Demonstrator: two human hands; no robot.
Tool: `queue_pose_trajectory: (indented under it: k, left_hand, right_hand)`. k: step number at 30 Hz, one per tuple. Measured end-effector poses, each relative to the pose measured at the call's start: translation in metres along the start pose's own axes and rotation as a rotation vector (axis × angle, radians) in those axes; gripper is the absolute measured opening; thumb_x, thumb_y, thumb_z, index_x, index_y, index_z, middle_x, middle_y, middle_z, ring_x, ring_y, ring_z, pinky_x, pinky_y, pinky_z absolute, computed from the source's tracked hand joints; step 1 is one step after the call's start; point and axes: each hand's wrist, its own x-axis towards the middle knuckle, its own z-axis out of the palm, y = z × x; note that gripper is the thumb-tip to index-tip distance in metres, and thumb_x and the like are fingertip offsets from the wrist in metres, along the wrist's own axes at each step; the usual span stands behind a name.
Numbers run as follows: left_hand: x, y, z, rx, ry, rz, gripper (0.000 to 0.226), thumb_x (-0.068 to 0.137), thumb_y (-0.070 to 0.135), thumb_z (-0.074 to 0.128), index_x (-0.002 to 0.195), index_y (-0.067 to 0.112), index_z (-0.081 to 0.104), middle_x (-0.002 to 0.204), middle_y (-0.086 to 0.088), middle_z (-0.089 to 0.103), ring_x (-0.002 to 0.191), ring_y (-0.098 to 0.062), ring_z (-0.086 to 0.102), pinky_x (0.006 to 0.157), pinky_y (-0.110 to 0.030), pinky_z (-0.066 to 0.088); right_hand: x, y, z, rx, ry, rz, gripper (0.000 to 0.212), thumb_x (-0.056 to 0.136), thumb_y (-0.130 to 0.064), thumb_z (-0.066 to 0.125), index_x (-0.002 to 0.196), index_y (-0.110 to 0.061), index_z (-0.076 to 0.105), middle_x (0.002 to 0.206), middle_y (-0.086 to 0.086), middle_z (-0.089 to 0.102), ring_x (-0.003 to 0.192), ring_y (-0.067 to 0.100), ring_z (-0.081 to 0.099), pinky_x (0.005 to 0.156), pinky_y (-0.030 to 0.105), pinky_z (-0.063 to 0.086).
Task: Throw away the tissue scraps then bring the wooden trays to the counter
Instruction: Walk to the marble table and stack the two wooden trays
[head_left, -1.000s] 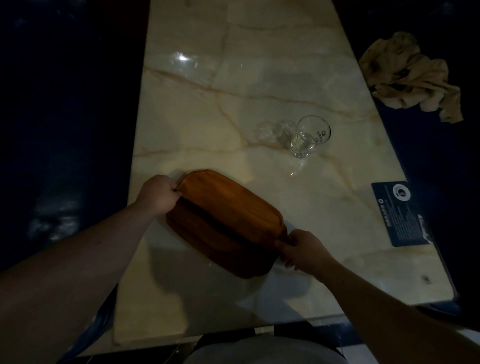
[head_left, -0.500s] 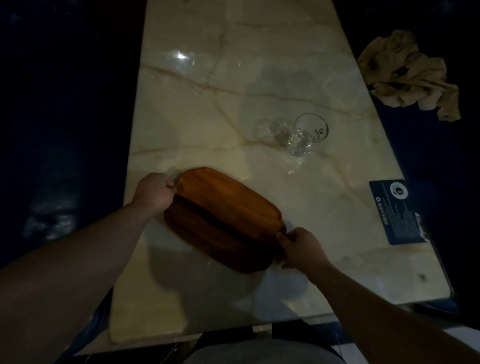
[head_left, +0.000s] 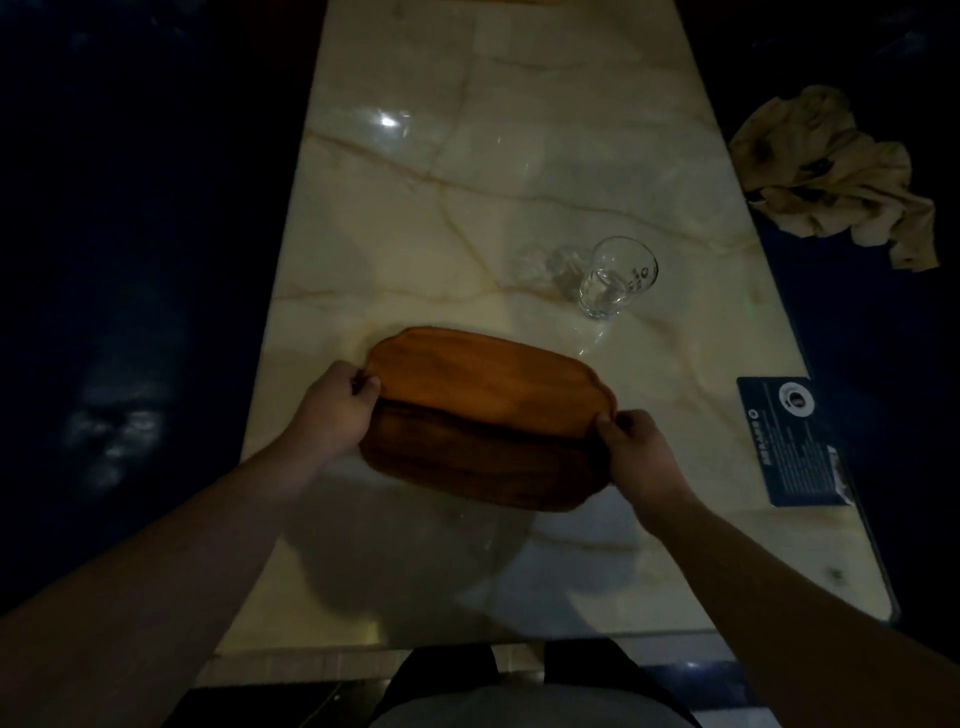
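Two brown wooden trays (head_left: 488, 410) are stacked and held a little above the marble table (head_left: 467, 182), tilted so the far edge is higher. My left hand (head_left: 337, 410) grips their left end. My right hand (head_left: 636, 452) grips their right end. No tissue scraps are visible in this dim view.
A clear drinking glass (head_left: 615, 278) stands just beyond the trays to the right. A dark blue card (head_left: 795, 441) lies at the table's right edge. A crumpled beige cloth (head_left: 836, 176) sits off the table at the far right. Both sides of the table are dark.
The stacked trays have turned from a diagonal to nearly level across my view and risen slightly. Both hands keep their grip on the ends.
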Motion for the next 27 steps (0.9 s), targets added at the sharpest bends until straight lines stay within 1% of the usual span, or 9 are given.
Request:
queue_pose_trajectory:
  k: [6, 9, 12, 15, 18, 20, 23, 25, 27]
  left_hand:
    - [-0.075, 0.012, 0.013, -0.370, 0.084, -0.027, 0.035, 0.099, 0.028, 0.041, 0.131, 0.017, 0.049, 0.113, -0.003, 0.058, 0.103, -0.023, 0.057, 0.089, -0.035, 0.047]
    - [-0.118, 0.023, 0.019, -0.530, 0.226, -0.054, 0.028, 0.100, 0.021, 0.040, 0.123, 0.021, 0.056, 0.104, 0.002, 0.063, 0.099, -0.021, 0.060, 0.091, -0.037, 0.049]
    - [-0.161, 0.041, 0.028, -0.628, 0.395, -0.079, 0.024, 0.100, 0.019, 0.038, 0.109, 0.031, 0.058, 0.096, 0.014, 0.061, 0.093, -0.015, 0.061, 0.086, -0.034, 0.049]
    - [-0.202, 0.055, 0.037, -0.697, 0.539, -0.122, 0.026, 0.099, 0.016, 0.039, 0.100, 0.032, 0.060, 0.093, 0.013, 0.063, 0.086, -0.005, 0.061, 0.077, -0.025, 0.052]
    - [-0.243, 0.054, 0.048, -0.716, 0.656, -0.175, 0.032, 0.099, 0.017, 0.040, 0.092, 0.038, 0.064, 0.095, 0.003, 0.068, 0.091, -0.016, 0.065, 0.083, -0.036, 0.051]
    - [-0.275, 0.047, 0.055, -0.716, 0.748, -0.236, 0.031, 0.099, 0.018, 0.041, 0.085, 0.036, 0.063, 0.090, -0.005, 0.067, 0.084, -0.021, 0.064, 0.078, -0.044, 0.052]
    - [-0.333, 0.035, 0.067, -0.755, 0.914, -0.329, 0.031, 0.098, 0.020, 0.042, 0.084, 0.038, 0.063, 0.090, -0.004, 0.067, 0.085, -0.020, 0.063, 0.079, -0.045, 0.051]
    - [-0.357, 0.028, 0.074, -0.785, 0.940, -0.362, 0.029, 0.097, 0.025, 0.043, 0.087, 0.042, 0.064, 0.092, -0.002, 0.068, 0.090, -0.022, 0.065, 0.085, -0.046, 0.052]
    - [-0.403, 0.018, 0.079, -0.815, 1.030, -0.423, 0.028, 0.098, 0.024, 0.042, 0.089, 0.039, 0.064, 0.095, -0.006, 0.069, 0.092, -0.026, 0.065, 0.090, -0.052, 0.050]
  right_hand:
    - [-0.001, -0.009, -0.032, 0.122, -0.053, -0.152, 0.016, 0.098, -0.027, 0.051, 0.105, -0.017, 0.061, 0.102, 0.009, 0.068, 0.096, 0.028, 0.066, 0.089, 0.054, 0.054]
    - [-0.003, -0.013, -0.047, 0.093, -0.133, -0.266, 0.017, 0.098, -0.024, 0.051, 0.092, -0.029, 0.066, 0.098, 0.005, 0.071, 0.096, 0.026, 0.066, 0.090, 0.053, 0.054]
    - [-0.008, -0.015, -0.060, 0.108, -0.264, -0.375, 0.021, 0.098, -0.016, 0.051, 0.100, -0.028, 0.068, 0.097, 0.002, 0.072, 0.097, 0.025, 0.068, 0.089, 0.045, 0.054]
    - [-0.012, -0.020, -0.068, 0.112, -0.376, -0.463, 0.031, 0.096, -0.008, 0.050, 0.106, -0.032, 0.067, 0.099, -0.004, 0.071, 0.100, 0.023, 0.067, 0.089, 0.040, 0.052]
    - [-0.020, -0.031, -0.067, 0.068, -0.495, -0.544, 0.038, 0.094, -0.011, 0.052, 0.099, -0.045, 0.069, 0.103, -0.010, 0.071, 0.106, 0.020, 0.066, 0.093, 0.040, 0.050]
    - [-0.031, -0.036, -0.058, 0.029, -0.582, -0.598, 0.040, 0.095, -0.010, 0.052, 0.093, -0.045, 0.070, 0.098, -0.013, 0.072, 0.104, 0.020, 0.066, 0.093, 0.040, 0.050]
    - [-0.062, -0.038, -0.039, -0.072, -0.732, -0.672, 0.045, 0.097, -0.010, 0.049, 0.086, -0.047, 0.072, 0.085, -0.019, 0.073, 0.092, 0.011, 0.067, 0.082, 0.027, 0.052]
    - [-0.073, -0.036, -0.031, -0.118, -0.803, -0.699, 0.036, 0.099, -0.014, 0.047, 0.094, -0.042, 0.070, 0.088, -0.016, 0.071, 0.088, 0.010, 0.066, 0.077, 0.025, 0.052]
    - [-0.104, -0.031, -0.016, -0.164, -0.926, -0.731, 0.028, 0.100, -0.016, 0.047, 0.113, -0.033, 0.066, 0.099, -0.011, 0.069, 0.094, 0.015, 0.066, 0.081, 0.035, 0.053]
